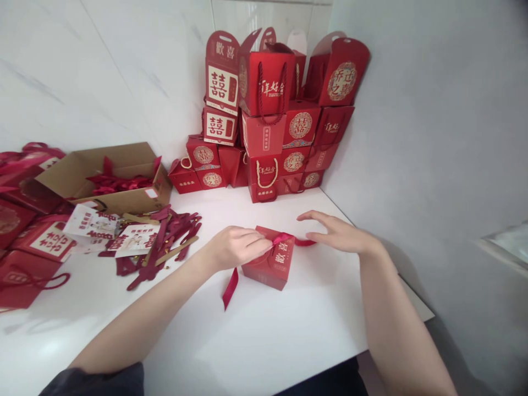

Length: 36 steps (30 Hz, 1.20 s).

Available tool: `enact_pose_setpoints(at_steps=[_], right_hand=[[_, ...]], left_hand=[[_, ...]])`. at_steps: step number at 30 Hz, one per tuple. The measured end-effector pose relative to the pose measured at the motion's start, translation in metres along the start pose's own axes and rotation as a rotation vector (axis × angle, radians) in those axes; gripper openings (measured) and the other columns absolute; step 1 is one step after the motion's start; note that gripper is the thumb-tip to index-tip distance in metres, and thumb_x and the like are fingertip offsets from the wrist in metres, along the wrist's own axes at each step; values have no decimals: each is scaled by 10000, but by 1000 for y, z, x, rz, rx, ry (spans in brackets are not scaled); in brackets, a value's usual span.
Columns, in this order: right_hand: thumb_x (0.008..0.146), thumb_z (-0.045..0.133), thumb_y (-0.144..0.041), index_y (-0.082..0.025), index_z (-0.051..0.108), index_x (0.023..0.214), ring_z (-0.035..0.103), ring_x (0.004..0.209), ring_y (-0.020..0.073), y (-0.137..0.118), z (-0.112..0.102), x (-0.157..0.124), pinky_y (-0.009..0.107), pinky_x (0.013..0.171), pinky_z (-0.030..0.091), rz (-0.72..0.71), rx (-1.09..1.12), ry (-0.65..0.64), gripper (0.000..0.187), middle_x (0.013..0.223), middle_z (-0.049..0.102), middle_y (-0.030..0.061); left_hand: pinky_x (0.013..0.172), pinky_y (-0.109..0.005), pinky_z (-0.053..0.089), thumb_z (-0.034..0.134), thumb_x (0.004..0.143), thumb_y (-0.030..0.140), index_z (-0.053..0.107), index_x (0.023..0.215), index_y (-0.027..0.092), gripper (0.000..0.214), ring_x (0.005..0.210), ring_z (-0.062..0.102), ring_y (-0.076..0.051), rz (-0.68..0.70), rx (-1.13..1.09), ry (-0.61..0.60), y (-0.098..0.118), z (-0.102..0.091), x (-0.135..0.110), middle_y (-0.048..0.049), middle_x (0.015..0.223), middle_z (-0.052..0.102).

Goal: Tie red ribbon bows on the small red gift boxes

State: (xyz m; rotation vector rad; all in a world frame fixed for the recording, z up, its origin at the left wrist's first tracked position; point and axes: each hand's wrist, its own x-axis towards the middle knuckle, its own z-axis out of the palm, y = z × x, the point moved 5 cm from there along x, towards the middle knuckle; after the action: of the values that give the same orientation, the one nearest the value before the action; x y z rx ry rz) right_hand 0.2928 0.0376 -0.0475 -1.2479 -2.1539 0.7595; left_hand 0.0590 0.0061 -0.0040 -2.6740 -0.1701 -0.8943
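Hands (235, 247) (342, 234) at ribbon (284, 238); red box (264, 267) beneath

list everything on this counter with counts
small gift box: 1, red, on white counter
ribbon: 1, red, through box, tail on counter
stacked gift boxes and bags: many, red, corner
cardboard box: 1, brown, back left
ribbon strips: many, dark red, left
printed cards: about 2, white, left
wooden sticks: few, tan, left
more gift boxes: several, red, far left
left hand: 1, pinching ribbon
right hand: 1, open, right of box
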Motion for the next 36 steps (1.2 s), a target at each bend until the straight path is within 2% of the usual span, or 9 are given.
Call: enact_pose_setpoints(at_steps=[2,5,10,15,18,25,28,31,36], right_hand=[[931,453,-427,-291,559,1205,582,1135,233,1,12,3,389,896,491,94,212,-97,323,1215,634,60],[962,326,-516,-239,617,1082,629,975,206,-4,28,14,366,852,493,170,396,-66,419,965,693,58],[918,456,-508,-219,576,933,509,582,116,-27,36,21,263,598,451,104,623,16,314,670,539,-31],[810,655,-410,-226,570,944,523,614,115,-45,35,14,254,605,442,72,568,77,243,687,585,-35],[760,708,-385,-206,603,913,556,638,117,-44,38,13,254,610,451,89,549,58,257,736,637,-11],[733,735,-375,-182,637,868,547,627,113,-41,38,14,250,598,435,104,549,31,255,728,637,-1],[737,733,-377,-187,645,859,520,617,105,-44,37,13,247,589,412,100,515,37,242,734,625,-6],[743,729,-370,-185,647,864,517,620,106,-46,37,12,246,588,407,103,526,28,236,734,617,-5],[747,727,-356,-184,638,867,521,637,109,-45,38,12,246,599,410,112,538,18,228,750,615,-5]], left_hand=[[660,-203,561,544,875,140,626,884,179,91,721,680,-102,14,17,8,1,-1,1,20,765,707],[642,-205,558,558,864,123,621,876,166,77,720,688,-108,39,53,12,2,-2,2,19,768,718],[623,-208,553,589,836,97,618,906,151,94,727,694,-115,66,88,0,3,-3,3,18,792,732],[603,-211,526,576,844,95,622,916,163,109,718,691,-115,65,99,-4,2,-3,2,17,814,735],[641,-221,518,544,866,110,625,953,181,138,760,687,-120,30,40,-71,0,-4,3,15,850,732],[852,-262,483,503,841,116,558,1183,244,370,971,615,-141,-523,-423,-471,-18,-13,10,-21,1099,648],[770,-263,476,545,820,200,544,1141,233,323,878,600,-145,-708,-543,-551,-22,-17,6,-23,1040,634],[717,-282,446,592,801,459,557,1022,204,339,810,579,-168,-864,-562,-630,-30,-14,-4,-33,958,629],[686,-264,382,524,789,619,604,846,180,449,779,543,-170,-982,-626,-748,-42,2,-21,-34,881,622]])
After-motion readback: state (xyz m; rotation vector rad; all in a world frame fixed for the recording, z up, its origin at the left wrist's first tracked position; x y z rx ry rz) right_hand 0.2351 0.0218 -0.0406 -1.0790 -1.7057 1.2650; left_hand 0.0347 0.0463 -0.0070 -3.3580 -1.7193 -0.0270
